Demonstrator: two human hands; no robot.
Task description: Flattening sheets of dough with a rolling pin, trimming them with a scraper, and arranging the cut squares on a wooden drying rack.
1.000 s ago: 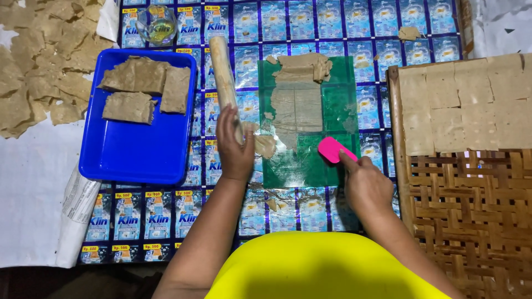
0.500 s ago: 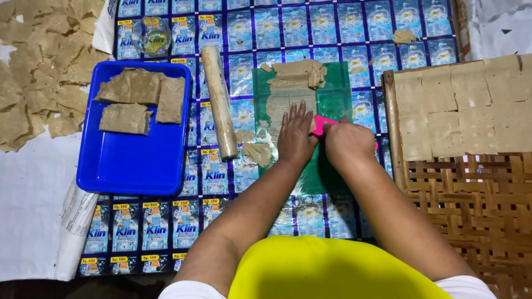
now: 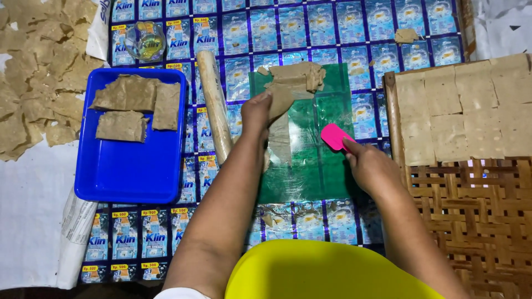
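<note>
My left hand (image 3: 256, 112) pinches a thin sheet of tan dough (image 3: 282, 99) and lifts its edge off a green plastic sheet (image 3: 316, 166). More folded dough (image 3: 302, 75) lies bunched at the far end of that sheet. My right hand (image 3: 371, 166) holds a pink scraper (image 3: 334, 136) over the green sheet, a little to the right of the lifted dough. A wooden rolling pin (image 3: 215, 108) lies just left of my left hand.
A blue tray (image 3: 133, 171) at left holds three dough slabs. Dried dough pieces (image 3: 33, 83) cover a white cloth at far left. A woven bamboo rack (image 3: 471, 210) at right carries cut dough squares (image 3: 465, 105). A glass jar (image 3: 145, 40) stands at the back.
My left hand has peeled the dough sheet up and away from me. My right hand with the scraper has drawn back to the right, apart from the left hand.
</note>
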